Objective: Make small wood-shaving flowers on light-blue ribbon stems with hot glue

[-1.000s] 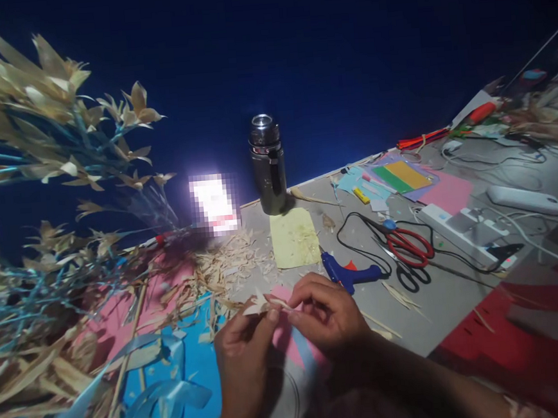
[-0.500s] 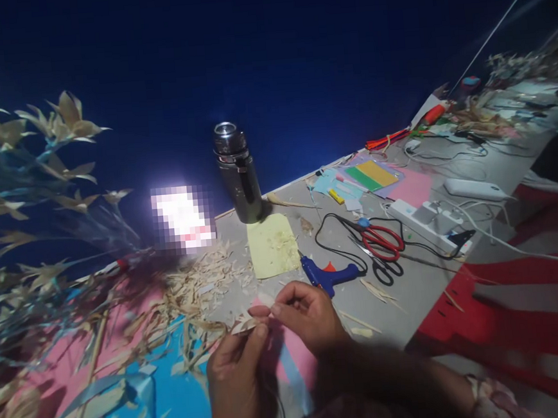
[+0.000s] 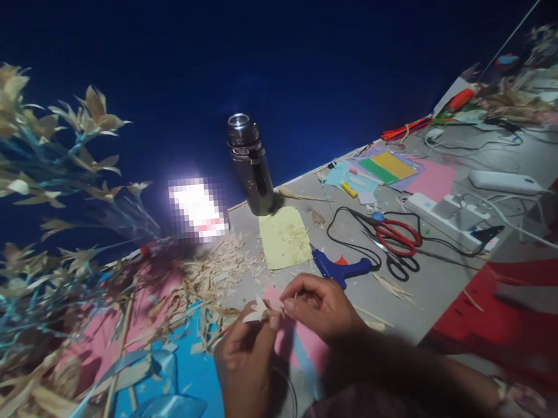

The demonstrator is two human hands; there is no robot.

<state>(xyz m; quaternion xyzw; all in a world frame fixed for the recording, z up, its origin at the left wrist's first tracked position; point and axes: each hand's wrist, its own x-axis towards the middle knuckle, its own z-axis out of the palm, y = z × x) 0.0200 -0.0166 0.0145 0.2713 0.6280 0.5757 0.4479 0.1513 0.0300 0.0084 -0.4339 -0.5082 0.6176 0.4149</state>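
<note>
Between the fingertips of my left hand (image 3: 244, 353) is a small cream flower (image 3: 256, 310) with pointed petals, which looks made of dried husk. My left thumb presses against its base. My right hand (image 3: 323, 305) is closed in a pinch at the flower's right end, its fingertips almost meeting the left thumb; the exact grip is partly hidden. Beneath both hands lies a pink sheet (image 3: 314, 348) crossed by a light blue strip. A blue glue gun (image 3: 344, 271) rests just beyond my right hand, with red-handled scissors (image 3: 400, 238) and a black-handled pair (image 3: 404, 267) beside it.
Behind the hands are a yellow sheet (image 3: 280, 228) with glue-like residue and a dark flask (image 3: 256, 178). Husk scraps (image 3: 211, 272) cover the left side near tall husk flowers (image 3: 97, 114). A power strip (image 3: 446, 218) with cables sits right. Blue ribbon (image 3: 174, 410) curls at lower left.
The flower has turned so its pointed petals now spread upward above my left fingers. Both hands stay close together. The whole view has shifted, so the table things appear farther right.
</note>
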